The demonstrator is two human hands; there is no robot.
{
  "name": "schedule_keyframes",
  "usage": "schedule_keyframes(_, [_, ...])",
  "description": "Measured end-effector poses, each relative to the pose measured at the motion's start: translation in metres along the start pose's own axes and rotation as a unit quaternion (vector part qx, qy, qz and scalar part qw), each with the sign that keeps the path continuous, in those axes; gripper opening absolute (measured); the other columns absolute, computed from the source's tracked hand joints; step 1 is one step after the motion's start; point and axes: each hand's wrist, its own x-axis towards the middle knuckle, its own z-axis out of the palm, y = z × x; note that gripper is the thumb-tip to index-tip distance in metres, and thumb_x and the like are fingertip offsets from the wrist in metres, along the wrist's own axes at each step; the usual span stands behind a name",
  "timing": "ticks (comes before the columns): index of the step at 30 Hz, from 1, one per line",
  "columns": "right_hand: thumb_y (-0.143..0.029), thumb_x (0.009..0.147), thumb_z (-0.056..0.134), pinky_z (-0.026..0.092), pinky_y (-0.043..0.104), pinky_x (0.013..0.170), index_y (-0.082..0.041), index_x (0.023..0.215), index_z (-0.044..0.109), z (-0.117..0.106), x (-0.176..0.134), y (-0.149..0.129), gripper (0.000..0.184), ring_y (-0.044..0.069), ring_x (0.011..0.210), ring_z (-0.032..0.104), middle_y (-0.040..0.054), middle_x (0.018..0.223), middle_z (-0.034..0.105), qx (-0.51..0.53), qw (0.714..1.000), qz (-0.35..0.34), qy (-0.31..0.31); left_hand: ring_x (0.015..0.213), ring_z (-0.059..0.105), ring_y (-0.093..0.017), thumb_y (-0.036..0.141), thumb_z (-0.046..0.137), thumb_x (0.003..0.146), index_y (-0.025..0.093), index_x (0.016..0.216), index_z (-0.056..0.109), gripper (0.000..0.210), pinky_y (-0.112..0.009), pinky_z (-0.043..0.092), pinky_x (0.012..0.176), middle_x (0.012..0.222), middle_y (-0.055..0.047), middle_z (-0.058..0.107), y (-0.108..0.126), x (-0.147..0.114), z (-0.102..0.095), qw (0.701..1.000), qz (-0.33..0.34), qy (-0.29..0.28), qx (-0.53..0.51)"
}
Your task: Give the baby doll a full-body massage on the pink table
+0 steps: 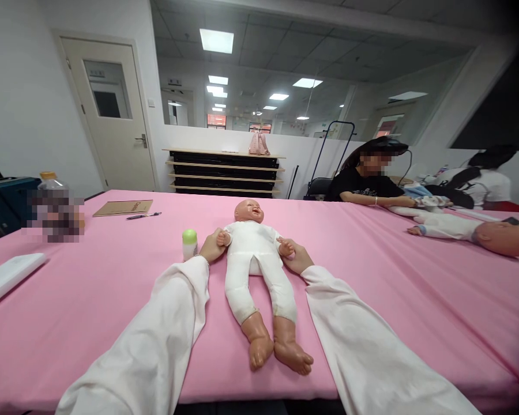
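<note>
A baby doll (253, 248) lies on its back on the pink-covered table (155, 323), its head at the far end and its bare feet towards me. Its body is white cloth; head, hands and feet are skin-toned plastic. My left hand (213, 248) is closed around the doll's hand on the left side. On the other side, my right hand (299, 258) grips the doll's other hand; my fingers are partly hidden on both sides. A small white bottle with a green cap (190, 244) stands just left of my left hand.
A brown notebook (123, 207) and a pen (144, 216) lie at the far left, near a blurred bottle (54, 210). A white flat case (11, 280) rests at the left edge. On the right lies another doll (454, 228), near a seated person (358, 184).
</note>
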Motion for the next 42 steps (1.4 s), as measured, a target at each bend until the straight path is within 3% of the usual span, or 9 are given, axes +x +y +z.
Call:
schedule_keyframes(5, [-0.034, 0.068, 0.06, 0.035, 0.042, 0.098, -0.016, 0.127, 0.031, 0.006, 0.017, 0.012, 0.068, 0.022, 0.113, 0.049, 0.0123, 0.121, 0.053, 0.021, 0.999, -0.008, 0.031, 0.084, 0.058, -0.017, 0.027, 0.057, 0.07, 0.021, 0.101, 0.052, 0.032, -0.029, 0.045, 0.075, 0.095, -0.002, 0.063, -0.001, 0.017, 0.011, 0.997, -0.025, 0.061, -0.043])
schedule_keyframes(8, [-0.037, 0.074, 0.055, 0.04, 0.041, 0.092, -0.018, 0.132, 0.019, 0.017, 0.032, 0.018, 0.071, 0.022, 0.11, 0.051, 0.0142, 0.124, 0.049, 0.027, 0.998, 0.002, 0.053, 0.093, 0.057, -0.02, 0.032, 0.052, 0.076, 0.022, 0.113, 0.049, 0.038, -0.032, 0.044, 0.08, 0.105, -0.005, 0.062, 0.003, 0.028, 0.017, 0.995, -0.035, 0.09, -0.027])
schedule_keyframes(14, [-0.043, 0.082, 0.04, 0.041, 0.038, 0.089, -0.015, 0.133, 0.011, 0.036, 0.06, 0.033, 0.065, 0.022, 0.112, 0.049, 0.0196, 0.13, 0.04, 0.0, 0.993, 0.019, 0.12, 0.113, 0.046, -0.027, 0.04, 0.032, 0.086, 0.02, 0.14, 0.003, 0.064, -0.039, 0.04, 0.087, 0.137, -0.012, 0.034, 0.004, 0.053, 0.032, 0.985, -0.068, 0.156, -0.018])
schedule_keyframes(18, [-0.042, 0.083, 0.036, 0.04, 0.04, 0.086, -0.016, 0.128, 0.017, 0.043, 0.076, 0.045, 0.056, 0.022, 0.104, 0.053, 0.0196, 0.124, 0.044, -0.019, 0.986, 0.064, 0.155, 0.122, 0.038, -0.024, 0.038, 0.028, 0.088, 0.025, 0.14, 0.0, 0.06, -0.038, 0.037, 0.093, 0.142, -0.007, 0.025, -0.006, 0.071, 0.038, 0.983, -0.051, 0.174, -0.029])
schedule_keyframes(23, [-0.037, 0.077, 0.044, 0.04, 0.041, 0.087, -0.018, 0.12, 0.033, 0.05, 0.091, 0.058, 0.049, 0.021, 0.101, 0.052, 0.0139, 0.118, 0.051, 0.01, 0.978, 0.109, 0.175, 0.127, 0.031, -0.019, 0.034, 0.028, 0.089, 0.026, 0.136, 0.023, 0.048, -0.033, 0.027, 0.104, 0.141, -0.004, 0.027, -0.022, 0.084, 0.041, 0.985, -0.044, 0.166, -0.001])
schedule_keyframes(29, [-0.032, 0.077, 0.04, 0.033, 0.04, 0.097, -0.021, 0.117, 0.048, 0.051, 0.096, 0.067, 0.043, 0.019, 0.111, 0.048, 0.0058, 0.122, 0.052, 0.037, 0.984, 0.132, 0.112, 0.127, 0.03, -0.02, 0.031, 0.025, 0.089, 0.021, 0.137, 0.021, 0.05, -0.036, 0.027, 0.103, 0.142, -0.004, 0.027, -0.027, 0.089, 0.042, 0.992, -0.063, 0.106, 0.022])
schedule_keyframes(32, [-0.032, 0.078, 0.041, 0.033, 0.04, 0.098, -0.023, 0.121, 0.048, 0.049, 0.095, 0.068, 0.045, 0.02, 0.112, 0.049, 0.0042, 0.123, 0.053, 0.036, 0.982, 0.162, 0.085, 0.123, 0.036, -0.025, 0.031, 0.029, 0.087, 0.024, 0.138, 0.018, 0.053, -0.045, 0.028, 0.099, 0.138, -0.006, 0.034, -0.025, 0.089, 0.04, 0.989, -0.122, 0.079, 0.034])
schedule_keyframes(36, [-0.031, 0.078, 0.043, 0.034, 0.042, 0.098, -0.025, 0.12, 0.049, 0.047, 0.096, 0.068, 0.044, 0.021, 0.112, 0.049, 0.0025, 0.123, 0.053, 0.01, 0.98, 0.19, 0.05, 0.118, 0.042, -0.031, 0.032, 0.033, 0.085, 0.028, 0.137, 0.022, 0.053, -0.059, 0.014, 0.099, 0.13, -0.009, 0.045, -0.026, 0.089, 0.038, 0.982, -0.166, 0.06, 0.069])
schedule_keyframes(42, [-0.034, 0.078, 0.045, 0.035, 0.042, 0.096, -0.025, 0.123, 0.048, 0.046, 0.097, 0.072, 0.046, 0.023, 0.111, 0.05, 0.0041, 0.122, 0.054, -0.014, 0.98, 0.195, 0.024, 0.115, 0.046, -0.031, 0.035, 0.028, 0.086, 0.028, 0.137, 0.022, 0.052, -0.056, 0.016, 0.099, 0.12, -0.01, 0.055, -0.027, 0.088, 0.034, 0.977, -0.18, 0.036, 0.11])
